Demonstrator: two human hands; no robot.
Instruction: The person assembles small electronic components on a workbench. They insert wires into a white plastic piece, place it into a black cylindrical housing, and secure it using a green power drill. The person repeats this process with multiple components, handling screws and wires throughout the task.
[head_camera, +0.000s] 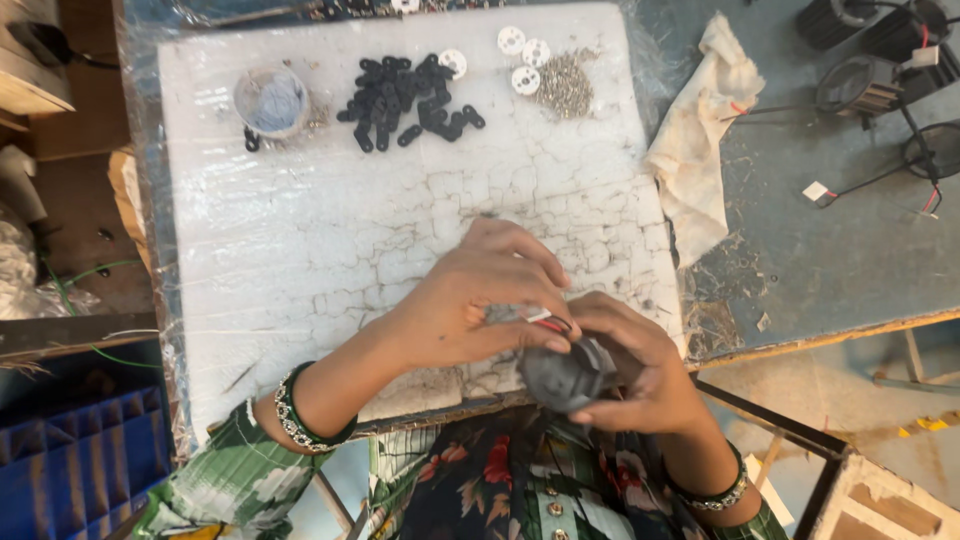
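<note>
Head view, looking down on a counter (800, 260) topped with a cracked white board (400, 230) wrapped in clear film.

Hands: the right hand (640, 375) is cupped around a dark grey round motor-like part (565, 375), gripping it from the right and below. The left hand (470, 300) comes over the top, fingertips pinched at thin red and white wires (548, 320) on the part's upper side. The part is held in the air just past the near edge of the board, above the person's lap.

Risks, as judged:
- The part hangs off the near edge with no surface beneath; a slipped grip would send it to the floor.
- The wires are fine; a hard pull from the pinching fingers could tear or loosen them.
- Loose small pieces lie unconfined along the far edge; a sweep of a sleeve could scatter them.

Containers: one small round cup (271, 100) stands near the far left corner of the board, holding greyish contents I cannot identify. Beside it lie a heap of black links (405, 95), white discs (525, 55) and a pile of small metal bits (565, 85), all loose. A stained cloth (700, 140) lies at the board's right edge.
</note>
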